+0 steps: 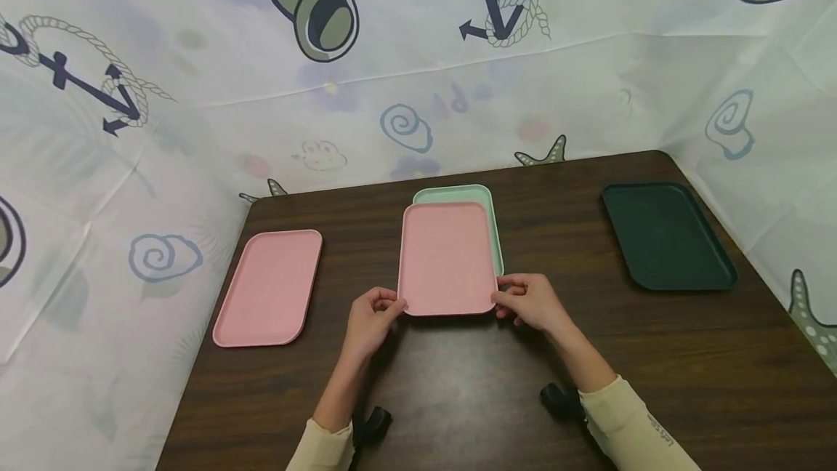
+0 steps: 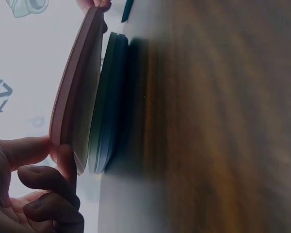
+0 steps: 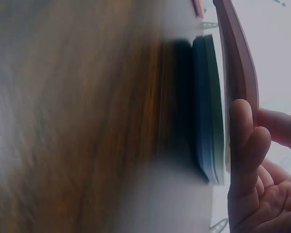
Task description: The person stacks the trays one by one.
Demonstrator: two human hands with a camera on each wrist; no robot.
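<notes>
Both hands hold a pink rectangular tray [image 1: 448, 259] level above the table by its near corners. The left hand [image 1: 371, 318] pinches the left corner between thumb and fingers; the right hand [image 1: 531, 301] does the same at the right corner. Under it lies a light green tray [image 1: 492, 218], mostly covered in the head view. In the left wrist view a gap separates the raised pink tray [image 2: 70, 92] from the green tray [image 2: 100, 107]. A blue tray [image 3: 200, 107] shows directly beneath the green one in the right wrist view.
Another pink tray [image 1: 268, 289] lies on the left of the dark wooden table [image 1: 458, 398]. A dark green tray [image 1: 668, 237] lies on the right. A white printed curtain [image 1: 418, 78] hangs around the far and side edges.
</notes>
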